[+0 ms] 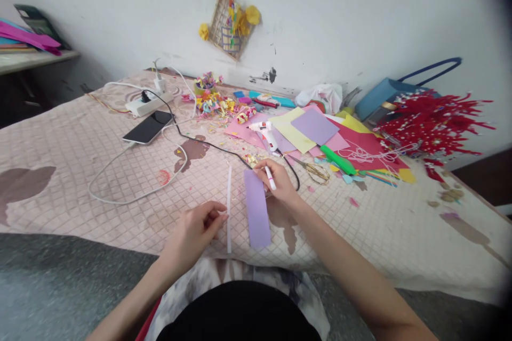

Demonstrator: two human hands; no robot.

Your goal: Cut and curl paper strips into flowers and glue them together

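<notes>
My right hand (278,181) is closed round a white pen with a pink band (270,177), its fingers at the top end of a purple paper strip (258,216). The purple strip lies lengthwise on the cloth in front of me. Left of it is a narrow white strip (229,232), roughly parallel to it. My left hand (198,226) has its thumb and forefinger pinched at the left edge of this white strip, about halfway along. The other fingers of that hand are curled in.
A glue gun (264,130) rests on coloured paper sheets (314,128), its black cord running left to a power strip (148,104). Gold-handled scissors (316,171) and a green-handled cutter (337,160) lie right. A phone (148,128) is plugged in at left. Red tinsel-like sprays (432,122) stand far right.
</notes>
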